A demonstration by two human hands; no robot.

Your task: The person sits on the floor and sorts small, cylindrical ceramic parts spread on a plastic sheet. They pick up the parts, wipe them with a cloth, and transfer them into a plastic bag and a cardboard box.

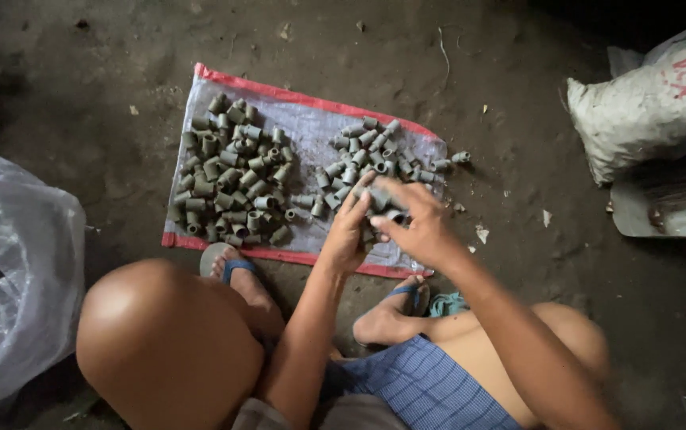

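Both grips, left hand [348, 231] and right hand [415, 223], clamp grey fittings [381, 209] near the mat's [311, 127] front edge.

A white woven sack [649, 99] with red printing is slumping on the floor at the upper right edge. A clear, crinkled plastic bag [17, 271] is bulging at the left edge. A flattened grey woven sack [311, 131] with red borders is lying spread in the middle.

Grey pipe fittings: 2 heaps, too many to count; larger heap [231, 179], smaller heap [375, 159]. Woven mat [311, 119]: 1. White sack [645, 103]: 1. Clear plastic bag [17, 271]: 1. Blue sandals [235, 267]: 2.
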